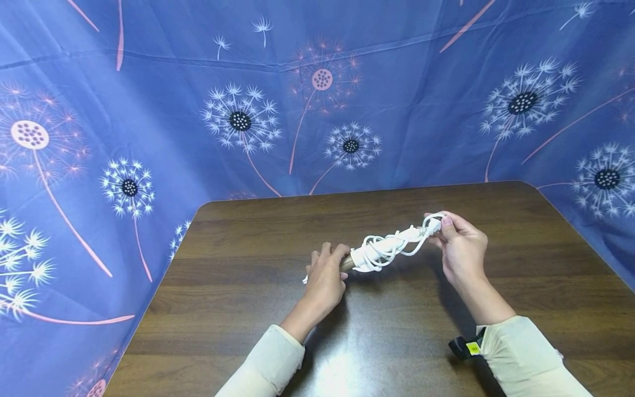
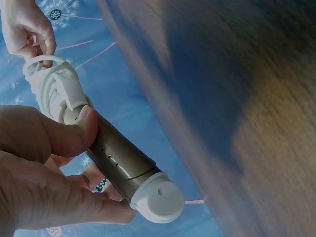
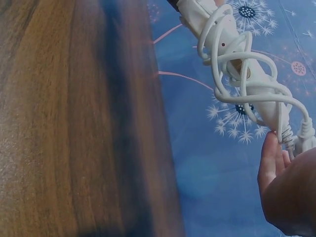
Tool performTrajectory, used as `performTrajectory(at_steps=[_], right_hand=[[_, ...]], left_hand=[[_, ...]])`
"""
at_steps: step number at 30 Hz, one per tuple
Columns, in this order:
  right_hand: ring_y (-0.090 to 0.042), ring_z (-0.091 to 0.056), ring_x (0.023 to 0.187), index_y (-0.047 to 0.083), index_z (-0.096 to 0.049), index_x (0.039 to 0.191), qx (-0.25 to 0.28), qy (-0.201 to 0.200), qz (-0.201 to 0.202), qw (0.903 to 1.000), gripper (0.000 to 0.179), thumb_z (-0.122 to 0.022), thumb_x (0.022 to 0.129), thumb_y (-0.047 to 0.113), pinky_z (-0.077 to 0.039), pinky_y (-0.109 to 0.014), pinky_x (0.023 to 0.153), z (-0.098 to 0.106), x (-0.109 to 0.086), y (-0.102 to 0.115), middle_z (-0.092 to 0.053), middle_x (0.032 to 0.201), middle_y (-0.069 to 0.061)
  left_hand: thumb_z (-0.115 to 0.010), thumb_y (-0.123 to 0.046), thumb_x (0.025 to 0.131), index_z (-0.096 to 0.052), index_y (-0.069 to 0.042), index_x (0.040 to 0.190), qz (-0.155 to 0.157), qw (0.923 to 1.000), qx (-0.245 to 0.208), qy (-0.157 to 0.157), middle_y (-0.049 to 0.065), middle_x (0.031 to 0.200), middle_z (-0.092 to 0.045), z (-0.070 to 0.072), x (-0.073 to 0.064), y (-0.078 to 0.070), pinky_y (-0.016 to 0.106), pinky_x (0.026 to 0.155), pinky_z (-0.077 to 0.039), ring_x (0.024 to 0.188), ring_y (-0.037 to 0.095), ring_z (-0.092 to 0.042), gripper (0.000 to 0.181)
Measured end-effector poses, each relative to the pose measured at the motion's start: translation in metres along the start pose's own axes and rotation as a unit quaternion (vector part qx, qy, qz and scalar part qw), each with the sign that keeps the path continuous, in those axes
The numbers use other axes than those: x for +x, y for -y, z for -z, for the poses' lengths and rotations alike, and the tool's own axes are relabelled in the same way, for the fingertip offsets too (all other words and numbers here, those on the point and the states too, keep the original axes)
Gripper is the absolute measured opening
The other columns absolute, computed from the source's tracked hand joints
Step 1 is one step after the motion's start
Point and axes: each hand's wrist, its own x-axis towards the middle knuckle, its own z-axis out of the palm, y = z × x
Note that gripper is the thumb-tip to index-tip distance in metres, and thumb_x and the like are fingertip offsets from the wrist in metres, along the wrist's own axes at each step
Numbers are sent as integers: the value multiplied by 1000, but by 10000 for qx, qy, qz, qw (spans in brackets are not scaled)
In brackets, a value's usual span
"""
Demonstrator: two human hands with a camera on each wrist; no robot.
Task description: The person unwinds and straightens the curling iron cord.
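A curling iron (image 2: 121,155) with a brown barrel, a white rounded tip and a white handle is held above the table, tilted up toward the right in the head view. My left hand (image 1: 324,275) grips the barrel, thumb on one side and fingers on the other. White cord (image 3: 236,96) winds in loose loops round the handle. At the handle's far end, my right hand (image 1: 463,248) pinches the white plug (image 1: 434,225) between thumb and fingers. The plug sits beside the cord's ribbed base in the right wrist view, partly hidden by the hand.
Beneath both hands lies a brown wood-grain table (image 1: 238,309). A blue curtain (image 1: 397,99) with a dandelion print hangs behind it and along its sides. On the right sleeve (image 1: 526,353) a black wrist device (image 1: 461,348) with a yellow label sticks out over the table.
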Motion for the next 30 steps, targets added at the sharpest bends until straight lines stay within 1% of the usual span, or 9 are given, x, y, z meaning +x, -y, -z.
performTrajectory(at_steps=[4,9,14,17,19,23,26,30], right_hand=[[-19,-71,76,-10,-66,92,-88,57,-22,9999,20,-47,96,-4,-56,-31,62,-1,0,-1,-71,86,-15],[-21,-67,75,-13,-64,101,87,92,-109,9999,21,-50,96,1,-56,-32,62,-1,-1,-3,-69,88,-16],[-23,-67,77,-14,-64,103,316,26,-204,9993,22,-51,95,2,-56,-31,65,-2,0,-6,-69,91,-18],[-23,-68,81,-14,-64,101,386,-20,-201,9991,21,-51,96,1,-56,-31,68,-3,0,-8,-68,92,-18],[-22,-67,80,-13,-64,99,379,-74,-230,9990,21,-51,96,2,-56,-29,69,-4,-1,-8,-68,92,-17],[-19,-66,75,-11,-65,93,377,-335,-422,9978,19,-53,95,4,-54,-25,67,-5,-2,-9,-67,88,-15],[-19,-65,74,-9,-66,91,433,-458,-520,9967,18,-53,95,4,-54,-25,67,-6,-2,-10,-66,86,-15],[-20,-65,78,-8,-65,88,555,-421,-599,9958,21,-50,96,4,-54,-26,71,-4,-2,-12,-65,87,-15]], left_hand=[[-75,8,67,-63,-19,116,44,10000,-35,-37,12,118,-57,0,0,0,42,69,-41,94,30,-53,57],[-75,8,67,-62,-19,117,48,9999,-49,-80,12,119,-57,1,0,0,43,68,-42,95,31,-53,58],[-75,8,68,-62,-19,118,85,9999,-75,-82,11,118,-58,1,1,0,43,68,-42,95,30,-53,58],[-75,7,68,-62,-19,118,97,9999,-85,-102,10,116,-58,1,2,0,41,67,-41,94,29,-53,58],[-76,7,68,-62,-19,118,91,9998,-99,-116,9,114,-58,1,3,-1,40,67,-40,93,29,-53,58],[-76,7,68,-62,-19,118,72,9998,-144,-126,8,114,-58,1,4,-3,40,67,-40,93,28,-53,58],[-76,8,68,-62,-19,117,56,9998,-157,-145,8,114,-58,1,4,-3,40,67,-40,93,28,-53,58],[-76,8,68,-62,-19,117,35,9997,-175,-191,7,113,-58,3,4,-4,39,67,-40,92,27,-53,58]])
